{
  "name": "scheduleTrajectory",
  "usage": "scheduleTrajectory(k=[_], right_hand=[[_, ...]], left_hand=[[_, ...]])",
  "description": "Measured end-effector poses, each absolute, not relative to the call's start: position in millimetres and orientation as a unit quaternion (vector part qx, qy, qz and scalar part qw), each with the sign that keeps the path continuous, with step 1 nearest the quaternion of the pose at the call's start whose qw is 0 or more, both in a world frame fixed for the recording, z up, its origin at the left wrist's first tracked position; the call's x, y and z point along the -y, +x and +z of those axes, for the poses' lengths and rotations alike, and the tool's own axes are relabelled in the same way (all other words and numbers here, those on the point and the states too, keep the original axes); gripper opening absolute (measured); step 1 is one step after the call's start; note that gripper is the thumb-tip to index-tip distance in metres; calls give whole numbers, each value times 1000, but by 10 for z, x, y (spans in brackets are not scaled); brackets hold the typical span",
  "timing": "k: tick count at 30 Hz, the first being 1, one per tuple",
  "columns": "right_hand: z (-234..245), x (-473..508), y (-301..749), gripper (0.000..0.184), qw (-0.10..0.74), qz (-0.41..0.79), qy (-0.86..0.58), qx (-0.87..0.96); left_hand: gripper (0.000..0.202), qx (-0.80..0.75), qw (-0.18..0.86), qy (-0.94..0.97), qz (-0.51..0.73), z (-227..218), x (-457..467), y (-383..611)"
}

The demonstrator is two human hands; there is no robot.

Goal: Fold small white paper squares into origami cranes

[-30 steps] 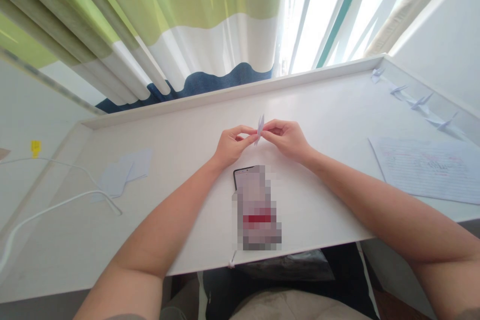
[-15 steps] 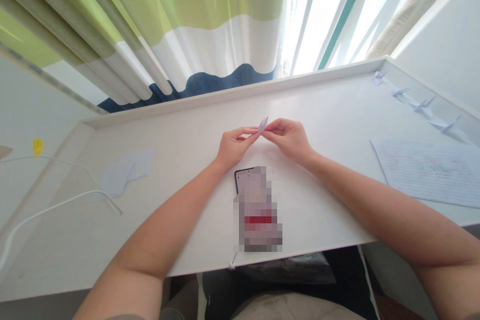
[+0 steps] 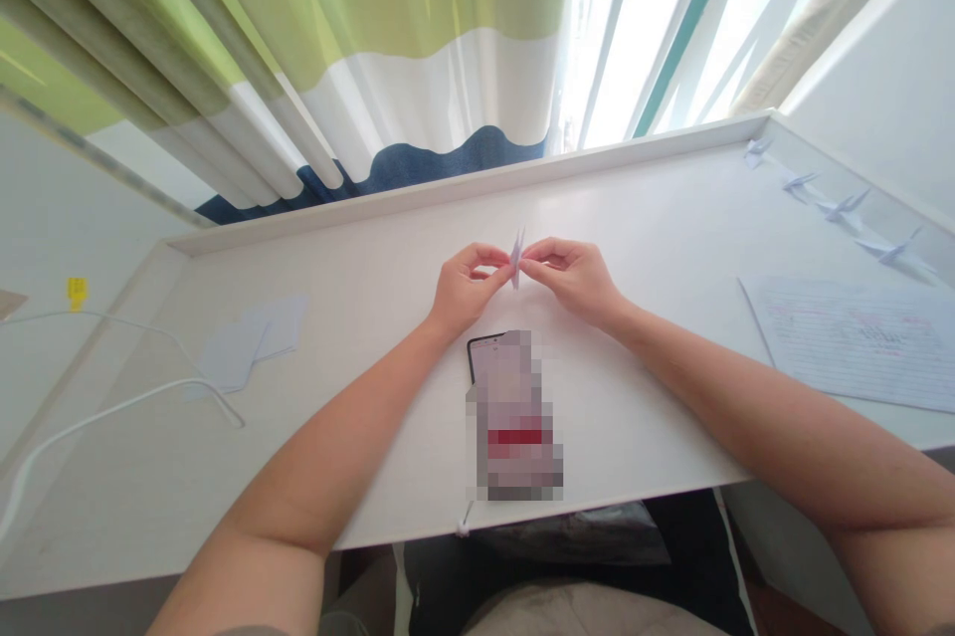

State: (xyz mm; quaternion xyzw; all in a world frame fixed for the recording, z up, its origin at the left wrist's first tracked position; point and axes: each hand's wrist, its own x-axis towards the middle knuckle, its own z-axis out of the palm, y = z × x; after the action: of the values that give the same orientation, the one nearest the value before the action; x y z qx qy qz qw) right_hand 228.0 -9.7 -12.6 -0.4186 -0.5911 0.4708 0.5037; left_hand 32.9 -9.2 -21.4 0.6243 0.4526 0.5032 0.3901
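A small folded piece of pale paper (image 3: 516, 254) stands upright between my two hands, just above the white table (image 3: 373, 268). My left hand (image 3: 464, 290) pinches it from the left with thumb and fingers closed. From the right, my right hand (image 3: 571, 276) pinches the same piece, fingers curled. A phone (image 3: 513, 414) lies flat on the table just below my hands, its screen blurred out.
Several small paper squares (image 3: 250, 345) lie at the left. A white cable (image 3: 111, 397) curls past them. Several folded paper cranes (image 3: 843, 206) line the right rim. A lined written sheet (image 3: 858, 339) lies at the right. Curtains (image 3: 298, 49) hang behind the table.
The folded paper tipped over to a slant half a second ago and now stands upright again between my fingertips. Both hands stay in place.
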Motion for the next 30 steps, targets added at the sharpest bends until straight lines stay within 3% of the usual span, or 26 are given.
scheduleTrajectory(k=[6, 24, 30], right_hand=[[-115, 96, 2268, 48, 505, 490, -401, 587], [-116, 86, 2275, 46, 492, 494, -393, 600], [-145, 59, 2256, 43, 515, 500, -403, 568]], left_hand=[[37, -448, 394, 628, 500, -200, 84, 319], [19, -442, 400, 633, 494, -227, 65, 301], [28, -429, 443, 602, 507, -234, 55, 308]])
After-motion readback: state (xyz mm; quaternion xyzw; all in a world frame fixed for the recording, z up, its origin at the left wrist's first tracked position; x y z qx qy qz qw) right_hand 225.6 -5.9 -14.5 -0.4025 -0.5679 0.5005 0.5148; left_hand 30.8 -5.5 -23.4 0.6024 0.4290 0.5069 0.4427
